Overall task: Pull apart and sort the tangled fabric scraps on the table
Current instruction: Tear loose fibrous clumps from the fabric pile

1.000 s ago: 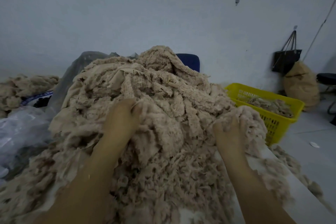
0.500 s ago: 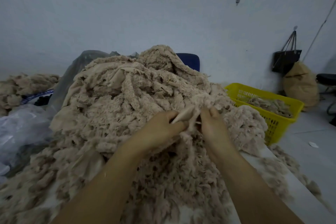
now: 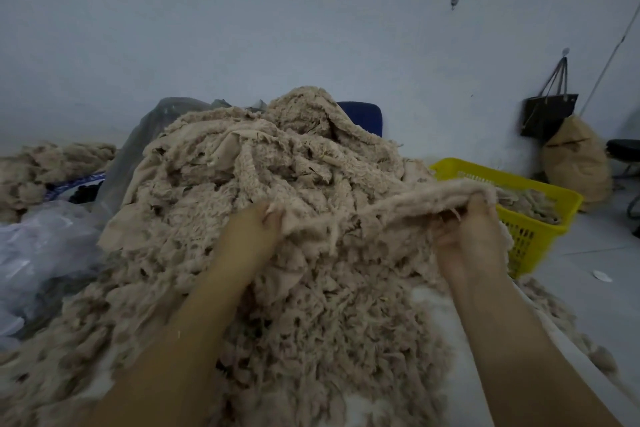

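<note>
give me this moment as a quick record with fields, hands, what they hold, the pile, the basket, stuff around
left hand: grips one end of a fabric strip
right hand: grips the other end
fabric strip: stretched between the hands, over the scrap pile
yellow basket: right of the pile, holds some scraps
left side: plastic bag, second heap
back wall: dark bag hanging, brown sack beneath it
</note>
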Demonstrator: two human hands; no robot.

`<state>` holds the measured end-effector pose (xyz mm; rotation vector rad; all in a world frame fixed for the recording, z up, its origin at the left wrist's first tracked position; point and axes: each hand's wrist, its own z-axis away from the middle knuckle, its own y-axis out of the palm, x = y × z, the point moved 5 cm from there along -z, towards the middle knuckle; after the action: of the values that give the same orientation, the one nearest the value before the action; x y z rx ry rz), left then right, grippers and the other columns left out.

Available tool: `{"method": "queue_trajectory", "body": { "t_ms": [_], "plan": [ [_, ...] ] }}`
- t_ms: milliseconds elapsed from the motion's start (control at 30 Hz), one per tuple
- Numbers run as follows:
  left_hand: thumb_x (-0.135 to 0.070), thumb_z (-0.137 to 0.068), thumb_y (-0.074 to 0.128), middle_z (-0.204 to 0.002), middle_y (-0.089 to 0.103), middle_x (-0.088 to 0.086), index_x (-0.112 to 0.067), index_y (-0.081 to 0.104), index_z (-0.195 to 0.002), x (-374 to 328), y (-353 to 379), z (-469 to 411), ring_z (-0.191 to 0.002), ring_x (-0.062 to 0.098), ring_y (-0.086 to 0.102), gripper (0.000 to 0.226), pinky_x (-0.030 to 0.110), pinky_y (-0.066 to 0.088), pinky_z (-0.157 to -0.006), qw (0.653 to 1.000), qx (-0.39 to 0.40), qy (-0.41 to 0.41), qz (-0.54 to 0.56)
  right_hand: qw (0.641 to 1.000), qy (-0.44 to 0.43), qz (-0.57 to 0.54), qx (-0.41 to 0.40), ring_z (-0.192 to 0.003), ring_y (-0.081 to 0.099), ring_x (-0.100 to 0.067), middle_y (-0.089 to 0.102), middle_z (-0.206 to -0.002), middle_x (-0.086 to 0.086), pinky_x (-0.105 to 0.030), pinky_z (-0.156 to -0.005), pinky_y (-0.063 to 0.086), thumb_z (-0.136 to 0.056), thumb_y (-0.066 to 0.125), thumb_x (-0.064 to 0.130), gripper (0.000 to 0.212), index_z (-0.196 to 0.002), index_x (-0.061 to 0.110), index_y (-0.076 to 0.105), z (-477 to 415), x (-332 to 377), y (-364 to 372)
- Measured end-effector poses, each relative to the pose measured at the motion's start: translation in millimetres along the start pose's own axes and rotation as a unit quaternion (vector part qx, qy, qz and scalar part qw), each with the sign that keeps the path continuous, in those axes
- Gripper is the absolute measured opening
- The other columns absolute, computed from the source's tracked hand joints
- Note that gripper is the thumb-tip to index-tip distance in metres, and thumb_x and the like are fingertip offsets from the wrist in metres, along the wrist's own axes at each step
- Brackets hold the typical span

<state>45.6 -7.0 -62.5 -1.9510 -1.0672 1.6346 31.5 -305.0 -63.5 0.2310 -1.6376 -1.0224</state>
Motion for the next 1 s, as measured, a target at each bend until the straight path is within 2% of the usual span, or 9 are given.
{"method": "queue_trajectory", "body": {
  "t_ms": [133,233,367,433,567,700,767,867,1000],
  "plan": [
    [-0.031,-0.104,0.042,-0.096,0.065,0.012,-0.011,0.057,-0.1,17,-14,1,-0.078,0.026,0.055,0.025,0.039,0.048,-0.075,0.994,-0.049,-0.047,-0.082,0.997,0.005,-0.067,0.034,-0.086,0.067,-0.014,0.071,-0.099,0.0,-0.027,-0.062,0.059,-0.106,0.044,0.025,0.025,-0.124,0.016,0.059,-4,14,-2],
    [-0.055,-0.099,0.042,-0.111,0.061,-0.002,-0.022,0.066,-0.109,-27,13,15,-0.104,0.02,0.053,0.042,0.035,0.041,-0.092,0.991,0.01,0.099,-0.086,0.987,0.103,-0.031,0.118,-0.075,0.071,-0.01,0.075,-0.086,0.001,-0.025,-0.059,0.057,-0.103,0.05,0.029,0.02,-0.108,0.016,0.065,20,-24,22],
    [-0.06,-0.093,0.047,-0.127,0.049,-0.024,-0.05,0.055,-0.127,-82,26,34,-0.127,0.002,0.043,0.036,0.022,0.035,-0.101,0.963,0.098,0.201,0.151,0.961,0.189,0.027,0.199,-0.071,0.067,-0.011,0.07,-0.09,-0.002,-0.023,-0.056,0.056,-0.099,0.053,0.031,0.025,-0.112,0.015,0.068,41,-47,39],
    [-0.039,-0.093,0.062,-0.11,0.057,-0.034,-0.062,0.054,-0.112,-90,29,37,-0.11,-0.011,0.053,0.031,0.007,0.043,-0.084,0.94,0.156,0.191,0.235,0.948,0.179,0.088,0.247,-0.071,0.067,-0.01,0.072,-0.092,-0.003,-0.022,-0.053,0.054,-0.1,0.052,0.034,0.029,-0.107,0.014,0.071,44,-47,42],
    [-0.02,-0.095,0.06,-0.069,0.067,-0.023,-0.037,0.066,-0.08,-84,23,31,-0.068,-0.015,0.061,0.024,0.004,0.043,-0.053,0.952,0.065,0.109,0.278,0.929,0.056,0.291,0.223,-0.076,0.061,-0.015,0.068,-0.099,-0.006,-0.035,-0.061,0.051,-0.094,0.056,0.054,0.034,-0.109,0.024,0.065,45,-44,37],
    [-0.015,-0.1,0.053,-0.068,0.073,-0.011,-0.028,0.078,-0.067,-85,29,31,-0.058,0.005,0.069,0.043,0.021,0.054,-0.052,0.844,0.108,-0.065,0.521,0.872,0.095,0.34,0.339,-0.101,0.068,-0.014,0.069,-0.12,0.004,-0.035,-0.075,0.058,-0.071,0.065,0.078,0.075,-0.13,0.033,0.055,64,-58,36],
    [-0.011,-0.102,0.047,-0.054,0.065,-0.003,-0.018,0.075,-0.063,-83,25,25,-0.04,0.006,0.056,0.048,0.018,0.046,-0.041,0.775,0.092,-0.129,0.611,0.835,0.083,0.413,0.353,-0.091,0.072,-0.016,0.074,-0.106,0.0,-0.037,-0.066,0.059,-0.082,0.064,0.066,0.055,-0.118,0.025,0.065,69,-61,31],
    [-0.002,-0.102,0.029,-0.043,0.047,-0.002,-0.011,0.048,-0.072,-68,10,7,-0.029,0.003,0.034,0.037,0.013,0.024,-0.028,0.626,0.069,-0.193,0.753,0.827,0.09,0.453,0.32,-0.099,0.071,-0.014,0.075,-0.104,0.003,-0.046,-0.096,0.054,-0.097,0.054,0.049,0.029,-0.107,0.027,0.07,60,-60,6],
    [0.0,-0.1,0.021,-0.048,0.042,-0.003,-0.015,0.04,-0.072,-48,4,-1,-0.03,0.003,0.029,0.037,0.013,0.019,-0.03,0.597,0.04,-0.206,0.774,0.839,0.199,0.378,0.337,-0.114,0.066,-0.021,0.068,-0.128,-0.001,-0.046,-0.103,0.051,-0.083,0.062,0.054,0.044,-0.121,0.032,0.069,63,-50,-1]
  ]
}}
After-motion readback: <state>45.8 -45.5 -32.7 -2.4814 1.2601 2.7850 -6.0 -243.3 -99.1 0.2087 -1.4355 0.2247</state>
